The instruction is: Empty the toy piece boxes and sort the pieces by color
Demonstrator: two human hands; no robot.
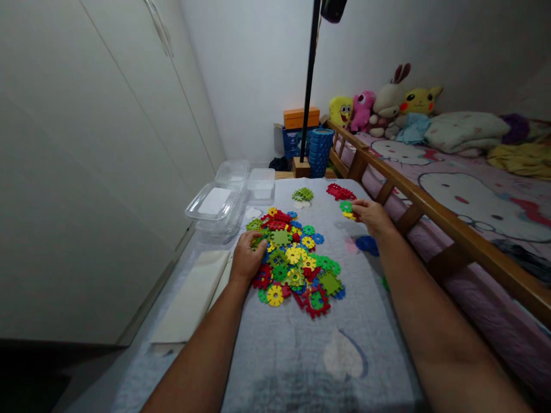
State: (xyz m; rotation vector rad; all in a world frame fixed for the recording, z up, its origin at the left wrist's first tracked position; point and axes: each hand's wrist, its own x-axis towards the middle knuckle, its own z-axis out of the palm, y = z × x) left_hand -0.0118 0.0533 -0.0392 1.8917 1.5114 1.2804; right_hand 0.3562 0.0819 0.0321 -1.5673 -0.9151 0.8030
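A mixed pile of plastic interlocking pieces (295,255) in red, yellow, green and blue lies on the cloth, with notched discs and toothed squares among them. At its left edge my left hand (248,256) has its fingers curled against green pieces; what they grip, if anything, is hidden. My right hand (371,216) pinches a green notched disc (345,206) at the right of the cloth, close over a few yellow pieces (349,216). Red pieces (341,192) form a group just beyond it. Light green pieces (303,194) sit together farther left. Blue pieces (367,245) lie below my right wrist.
Clear plastic boxes (215,202) stand at the back left, with a folded cream sheet (193,295) nearer me. A wooden bed rail (400,178) runs along the right side. Beyond the far edge stands a black pole (309,86) on a wooden base.
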